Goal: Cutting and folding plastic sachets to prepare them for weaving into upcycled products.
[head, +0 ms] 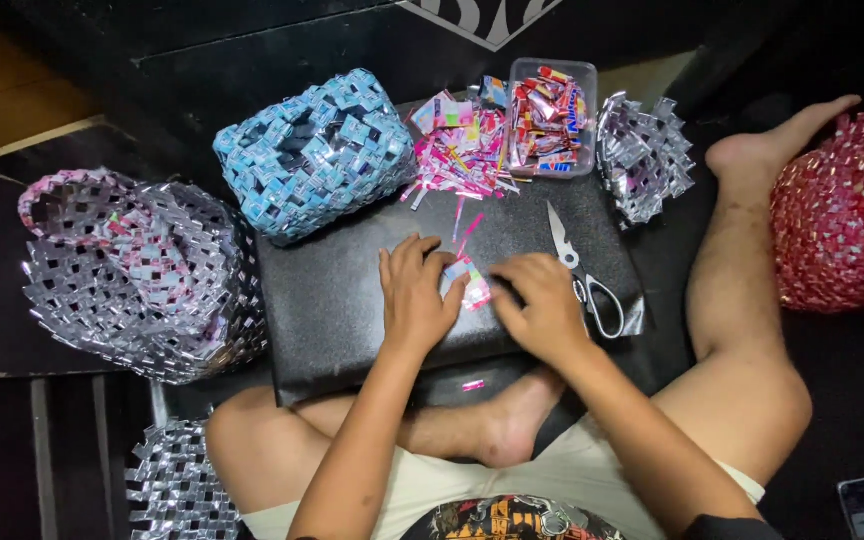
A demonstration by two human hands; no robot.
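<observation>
I sit cross-legged with a black board across my lap. My left hand lies palm down on it, fingers loosely spread, the fingertips pressing the left edge of a small folded wrapper strip. My right hand is curled over the strip's right side, fingers bent down onto it; I cannot tell whether the thumb pinches it or only presses. The strip, pink and silvery, lies flat on the board between my two hands, touching both.

At about 2 o'clock from my right hand, just beside it, lies a pair of scissors, blades shut and pointing toward 11 o'clock. At 12 o'clock, at the far edge of the board, is a heap of pink wrapper strips, and next to it, toward 1 o'clock, a clear plastic tub with red wrappers inside. At 10 o'clock sits a blue woven basket; at 9 o'clock, well apart, a larger silver and pink woven basket. A small silver woven piece lies at 2 o'clock, and a red woven basket at 3 o'clock beyond my right leg. A tiny pink scrap rests at 6 o'clock near my foot.
</observation>
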